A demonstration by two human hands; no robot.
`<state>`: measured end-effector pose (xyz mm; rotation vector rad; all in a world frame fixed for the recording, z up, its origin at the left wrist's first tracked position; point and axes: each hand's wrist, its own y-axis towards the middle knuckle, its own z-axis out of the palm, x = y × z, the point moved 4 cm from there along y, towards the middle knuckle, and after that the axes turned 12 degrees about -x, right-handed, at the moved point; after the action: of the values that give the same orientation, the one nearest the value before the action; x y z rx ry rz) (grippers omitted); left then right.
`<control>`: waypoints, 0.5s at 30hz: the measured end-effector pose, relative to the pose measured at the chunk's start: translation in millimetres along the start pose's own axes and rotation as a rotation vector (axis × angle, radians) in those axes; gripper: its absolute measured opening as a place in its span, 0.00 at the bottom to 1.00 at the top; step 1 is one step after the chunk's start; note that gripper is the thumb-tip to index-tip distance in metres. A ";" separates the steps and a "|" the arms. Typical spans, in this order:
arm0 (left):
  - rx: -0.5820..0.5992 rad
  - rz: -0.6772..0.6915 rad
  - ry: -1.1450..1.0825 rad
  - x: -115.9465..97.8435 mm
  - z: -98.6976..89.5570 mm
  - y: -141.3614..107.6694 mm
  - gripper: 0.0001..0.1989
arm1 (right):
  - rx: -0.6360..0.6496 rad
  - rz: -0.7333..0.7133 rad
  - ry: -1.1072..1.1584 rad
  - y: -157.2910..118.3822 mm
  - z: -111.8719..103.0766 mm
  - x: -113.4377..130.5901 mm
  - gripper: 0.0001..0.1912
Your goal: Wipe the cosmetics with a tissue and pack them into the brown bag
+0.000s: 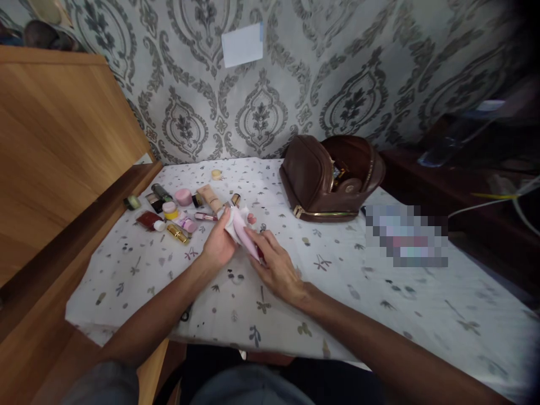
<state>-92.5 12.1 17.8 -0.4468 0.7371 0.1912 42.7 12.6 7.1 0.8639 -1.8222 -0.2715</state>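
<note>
My left hand is closed around a crumpled white cloth or tissue and the upper part of a pale pink tube. From the other side, my right hand grips the lower end of that tube, where a bit of dark red shows beside the fingers. Both hands are just above the table's middle. Beyond the left hand lie a beige tube, a pink lipstick-like stick and a small dark and gold item. A gold tube rests further left.
Several cosmetics crowd the left side, including a pink jar and a dark red bottle with a white cap. An unzipped brown bag stands at the back right. Wooden furniture bounds the left; a patterned wall rises behind.
</note>
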 end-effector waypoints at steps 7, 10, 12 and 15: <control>0.008 0.119 0.168 12.8 -3.7 -0.2 0.14 | 0.075 0.054 0.162 2.6 -0.4 -2.5 0.41; 0.024 0.094 0.277 7.9 -7.6 0.3 0.14 | 0.028 0.130 0.320 10.3 -9.9 -1.8 0.35; 0.070 -0.005 0.369 5.7 -10.3 -1.1 0.14 | -0.104 0.224 0.395 17.0 -18.4 -6.8 0.28; 0.229 -0.145 0.489 7.7 -11.1 -7.6 0.12 | -0.199 0.375 0.478 25.6 -23.9 -20.3 0.26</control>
<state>-91.2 0.4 7.8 -0.3270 1.1864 -0.1455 56.6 49.3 16.8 0.3900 -1.4408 -0.0014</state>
